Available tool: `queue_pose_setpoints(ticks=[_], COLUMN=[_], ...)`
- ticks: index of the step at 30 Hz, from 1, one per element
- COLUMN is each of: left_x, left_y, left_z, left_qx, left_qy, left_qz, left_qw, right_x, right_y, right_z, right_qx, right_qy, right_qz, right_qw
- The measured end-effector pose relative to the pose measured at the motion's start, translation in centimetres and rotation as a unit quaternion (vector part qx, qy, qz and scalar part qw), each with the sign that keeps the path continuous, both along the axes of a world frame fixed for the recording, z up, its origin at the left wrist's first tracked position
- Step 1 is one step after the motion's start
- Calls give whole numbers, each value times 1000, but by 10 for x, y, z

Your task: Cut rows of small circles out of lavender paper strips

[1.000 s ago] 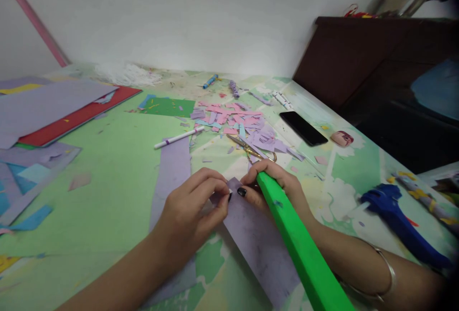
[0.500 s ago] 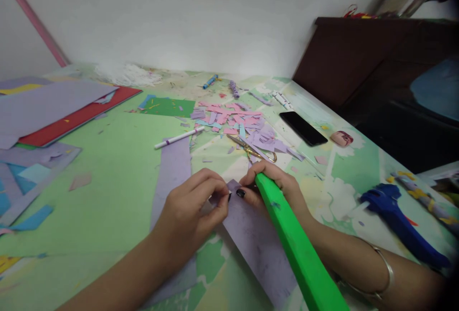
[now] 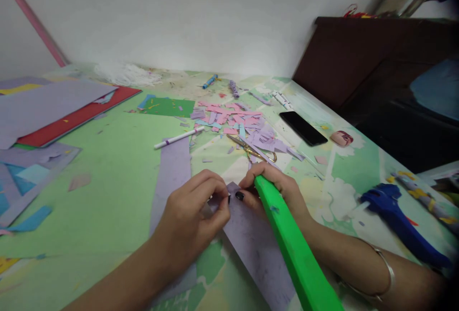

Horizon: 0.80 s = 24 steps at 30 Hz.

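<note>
A strip of purple paper slants toward me from between both hands. My left hand is closed in a pinch at the paper's far left edge, its fingertips partly hidden. My right hand has its thumb on the paper near the far corner. The same hand is wrapped round the far end of a long bright green bar, which runs beside the paper toward me. Another purple paper strip lies under the left arm, with a white pen across its far end.
Gold scissors lie beside a heap of pink and purple paper scraps. Rightward are a black phone and a blue glue gun. Coloured sheets are stacked at left. A wall stands behind the table.
The hands, purple paper and green bar have shifted very slightly toward me. The hold of both hands looks the same, and the things on the table have stayed put.
</note>
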<state>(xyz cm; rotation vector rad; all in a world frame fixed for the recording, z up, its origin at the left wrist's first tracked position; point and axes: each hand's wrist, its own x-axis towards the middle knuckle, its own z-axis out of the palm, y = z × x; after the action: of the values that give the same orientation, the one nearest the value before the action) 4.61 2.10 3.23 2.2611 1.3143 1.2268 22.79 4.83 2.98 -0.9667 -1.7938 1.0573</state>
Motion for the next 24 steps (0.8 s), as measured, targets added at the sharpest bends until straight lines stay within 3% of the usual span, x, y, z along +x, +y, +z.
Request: queue_pose_setpoints(ticks=[7,16,20,24], left_x=[0,-4,-6,-10], left_y=[1,1,2,5], left_z=[0,5,5,2], left_qx=[5,18,14,-45], left_qy=[-1,-5,-14,-76], left_qz=[2,57,109,170], left_qw=[1000,998,994,981], right_x=[0,-2,-2,-3], right_y=[0,-2,-2,-2], right_z=[-4,3,2,2], right_qx=[16,9,3,8], right_qy=[-7,1,10,21], right_qz=[4,-24,-26,-37], right_qw=[1000,1000,1000,999])
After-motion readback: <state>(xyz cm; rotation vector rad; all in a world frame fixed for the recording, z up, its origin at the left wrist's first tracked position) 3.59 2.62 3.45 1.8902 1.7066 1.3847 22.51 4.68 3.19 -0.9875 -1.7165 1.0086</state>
